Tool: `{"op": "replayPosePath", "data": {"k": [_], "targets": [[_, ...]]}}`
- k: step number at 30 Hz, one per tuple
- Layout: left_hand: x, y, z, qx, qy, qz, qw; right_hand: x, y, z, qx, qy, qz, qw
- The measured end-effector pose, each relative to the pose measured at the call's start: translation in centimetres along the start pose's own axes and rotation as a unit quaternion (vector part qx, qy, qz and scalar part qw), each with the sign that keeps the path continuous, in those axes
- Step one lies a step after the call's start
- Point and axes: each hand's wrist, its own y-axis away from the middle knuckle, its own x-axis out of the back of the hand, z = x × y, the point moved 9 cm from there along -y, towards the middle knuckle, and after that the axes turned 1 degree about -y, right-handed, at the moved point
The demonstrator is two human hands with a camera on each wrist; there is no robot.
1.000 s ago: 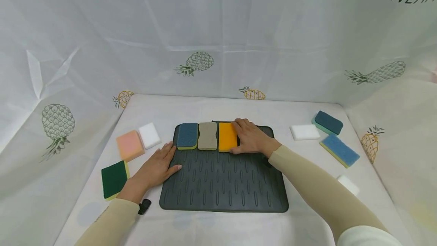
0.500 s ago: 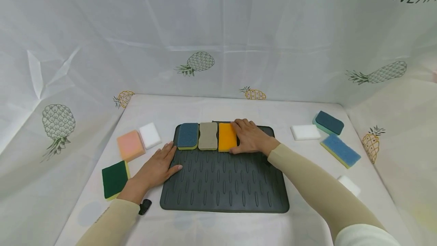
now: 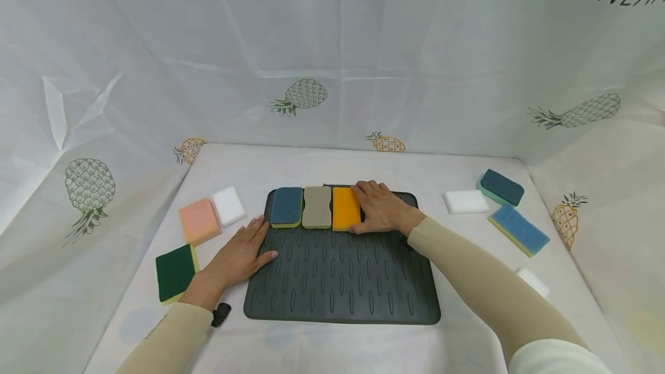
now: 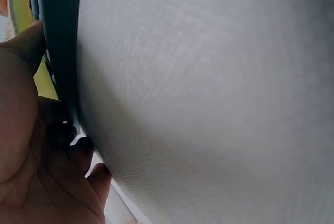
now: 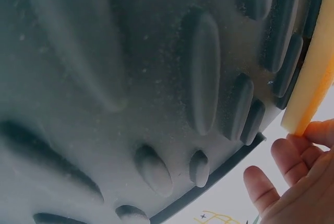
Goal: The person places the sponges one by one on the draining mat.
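A dark grey ridged mat [image 3: 343, 281] lies on the table. Along its far edge stand three sponges in a row: a blue scouring sponge [image 3: 286, 206], a beige sponge [image 3: 317, 208] with wavy sides, and an orange sponge [image 3: 345, 209]. My right hand [image 3: 381, 208] pinches the orange sponge at its right side, thumb at the near end and fingers at the far end. The right wrist view shows fingertips [image 5: 301, 143] at the end of this sponge [image 5: 308, 93]. My left hand [image 3: 239, 255] rests with extended fingers on the mat's left edge, thumb on the ridged surface.
On the left lie a pink sponge [image 3: 200, 221], a white sponge [image 3: 228, 206] and a green scouring sponge [image 3: 175, 274]. Rightward are a white sponge [image 3: 465, 202], a dark teal sponge [image 3: 500, 187], a blue sponge [image 3: 519, 228] and another white piece [image 3: 532, 281], partly behind the right sleeve.
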Motion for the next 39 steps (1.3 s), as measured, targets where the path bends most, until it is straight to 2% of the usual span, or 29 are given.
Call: {"op": "replayPosePath", "data": {"k": [10, 13, 17, 22, 29, 39], "targets": [[0.0, 0.1, -0.1, -0.003, 0.003, 0.005, 1.0, 0.2, 0.4, 0.0, -0.007, -0.008, -0.003, 1.0], [-0.2, 0.1, -0.2, -0.002, 0.001, -0.002, 1.0, 1.0, 0.7, -0.1, -0.005, -0.012, 0.016, 1.0], [-0.3, 0.2, -0.2, 0.001, 0.001, -0.007, 1.0, 2.6, 1.8, 0.2, 0.004, 0.008, 0.067, 0.998], [0.0, 0.2, 0.0, -0.003, 0.001, 0.005, 1.0, 4.4, 4.4, 1.5, 0.014, 0.036, 0.138, 0.99], [0.0, 0.1, 0.1, -0.003, 0.006, 0.003, 1.0, 5.1, 9.0, 4.5, 0.014, 0.068, 0.201, 0.977], [-0.1, 0.1, 0.1, -0.004, 0.009, -0.003, 0.9999, 5.3, 17.1, 11.3, 0.017, 0.132, 0.27, 0.954]]}}
